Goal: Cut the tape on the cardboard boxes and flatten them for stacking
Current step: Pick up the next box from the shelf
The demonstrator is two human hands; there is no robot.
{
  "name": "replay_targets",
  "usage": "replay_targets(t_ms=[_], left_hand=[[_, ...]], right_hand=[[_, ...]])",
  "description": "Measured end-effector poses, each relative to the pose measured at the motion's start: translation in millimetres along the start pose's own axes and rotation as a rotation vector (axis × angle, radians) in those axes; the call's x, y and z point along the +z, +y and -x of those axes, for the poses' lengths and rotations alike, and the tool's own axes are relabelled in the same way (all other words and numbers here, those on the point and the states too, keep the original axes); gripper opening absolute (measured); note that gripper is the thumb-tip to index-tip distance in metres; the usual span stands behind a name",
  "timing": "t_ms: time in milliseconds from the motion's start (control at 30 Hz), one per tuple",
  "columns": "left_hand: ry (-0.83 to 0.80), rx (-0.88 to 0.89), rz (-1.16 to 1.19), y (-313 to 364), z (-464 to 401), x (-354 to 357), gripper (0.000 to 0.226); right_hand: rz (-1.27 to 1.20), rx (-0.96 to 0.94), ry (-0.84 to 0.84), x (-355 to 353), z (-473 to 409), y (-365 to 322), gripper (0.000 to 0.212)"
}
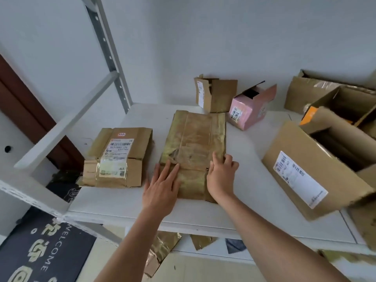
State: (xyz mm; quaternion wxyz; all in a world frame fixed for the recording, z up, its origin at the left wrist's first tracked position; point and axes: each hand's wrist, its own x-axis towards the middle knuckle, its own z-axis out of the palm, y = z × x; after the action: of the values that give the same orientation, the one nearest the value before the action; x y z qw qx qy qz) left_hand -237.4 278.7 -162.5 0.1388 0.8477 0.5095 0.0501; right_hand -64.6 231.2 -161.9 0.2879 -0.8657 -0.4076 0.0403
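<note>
Below the front edge of the white shelf [126,206], scraps of taped cardboard [160,253] lie partly hidden, and a dark welcome mat [40,251] is cut off at the lower left. Both forearms reach up from the bottom of the view. The left hand [162,188] lies flat with straight fingers pressing the near left part of the flattened box [195,151]. The right hand [221,176] rests on the box's near right edge, fingers bent over it; whether they grip under the edge cannot be told. The flattened box lies in the middle of the shelf, brown, creased and covered in shiny yellowish tape, its print too worn to read. Just left of it lies a second flattened box [118,157] with white labels. On the right a large open box [313,165] runs out of view. Farther back stand a pink box [250,110] and a small open brown box [215,94] against the wall.
</note>
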Motion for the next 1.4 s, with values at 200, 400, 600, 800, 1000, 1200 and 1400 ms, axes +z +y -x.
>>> replay_targets(t_ms=[200, 400, 600, 800, 1000, 1200, 1400], left_hand=[[-0.058, 0.004, -0.051, 1, 2, 5, 0.054], [-0.174, -0.016, -0.129, 21, -2, -25, 0.058], [0.109, 0.053, -0.050, 54, -35, -86, 0.046], [0.286, 0.207, 0.111, 83, -105, -107, 0.060], [0.204, 0.225, 0.210, 92, -176, -55, 0.064], [0.070, 0.159, 0.224, 70, -209, 4, 0.080], [0.103, 0.162, 0.313, 67, -214, 5, 0.079]], right_hand=[[0.215, -0.012, -0.161, 3, 0, 15, 0.050], [0.244, 0.078, -0.587, -25, -21, 6, 0.057], [0.175, -0.024, -0.443, -70, -66, -26, 0.055], [0.235, -0.221, -0.004, -87, -138, -53, 0.044], [0.313, -0.400, 0.181, -69, -213, -61, 0.067], [0.465, -0.382, 0.206, -36, -244, -50, 0.069], [0.426, -0.395, 0.403, -25, -233, -45, 0.020]])
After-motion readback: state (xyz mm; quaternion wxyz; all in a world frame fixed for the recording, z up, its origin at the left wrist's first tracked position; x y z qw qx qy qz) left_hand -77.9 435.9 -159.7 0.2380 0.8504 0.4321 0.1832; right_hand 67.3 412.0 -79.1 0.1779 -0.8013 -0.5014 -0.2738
